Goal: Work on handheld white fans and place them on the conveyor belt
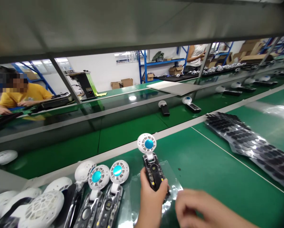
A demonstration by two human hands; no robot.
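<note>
My left hand (153,198) is closed around the black body of a small handheld fan (154,167). The fan's white round head, with a blue disc in its centre, points away from me. To the right, my right hand (199,205) is curled and slightly blurred; its fingertips are hidden, so what it holds, if anything, cannot be made out. A clear plastic sheet (169,169) lies on the green table under the hands. Left of them, several similar fans lie close together, among them a fan with a blue disc (117,172).
A conveyor belt (123,128) runs beyond the table, carrying spaced fans such as this one (191,105). Sheets of black round stickers (248,142) lie at right. A metal shelf (132,25) hangs overhead. A co-worker in yellow (28,93) sits far left; another person (196,57) stands behind.
</note>
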